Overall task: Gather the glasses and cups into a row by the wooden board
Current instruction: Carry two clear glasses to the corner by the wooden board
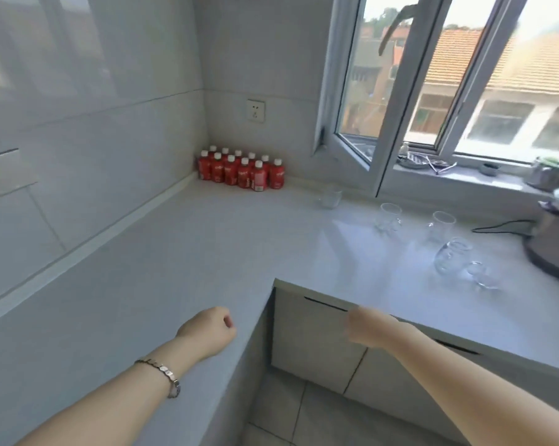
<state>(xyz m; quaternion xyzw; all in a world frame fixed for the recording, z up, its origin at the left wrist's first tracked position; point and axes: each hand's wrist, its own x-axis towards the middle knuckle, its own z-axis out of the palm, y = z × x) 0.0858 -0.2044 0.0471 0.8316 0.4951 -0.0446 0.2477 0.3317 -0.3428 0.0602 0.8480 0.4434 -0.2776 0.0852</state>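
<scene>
Several clear glasses stand on the pale L-shaped counter (207,246) under the window: a small cup (330,197) at the back, a glass (388,217), another glass (441,227), a round glass (452,255) and a small low glass (482,275) beside it. My left hand (209,329) hovers over the counter's near edge with fingers curled, holding nothing. My right hand (366,328), blurred, hangs in front of the cabinet with curled fingers, also holding nothing. Both hands are well short of the glasses. No wooden board is in view.
Several red bottles (241,170) are packed in the back corner. A metal kettle (554,239) stands at the right edge, with a dark flat object (503,227) beside it. An open window sash (368,123) swings in over the counter. Small items lie on the sill (432,165).
</scene>
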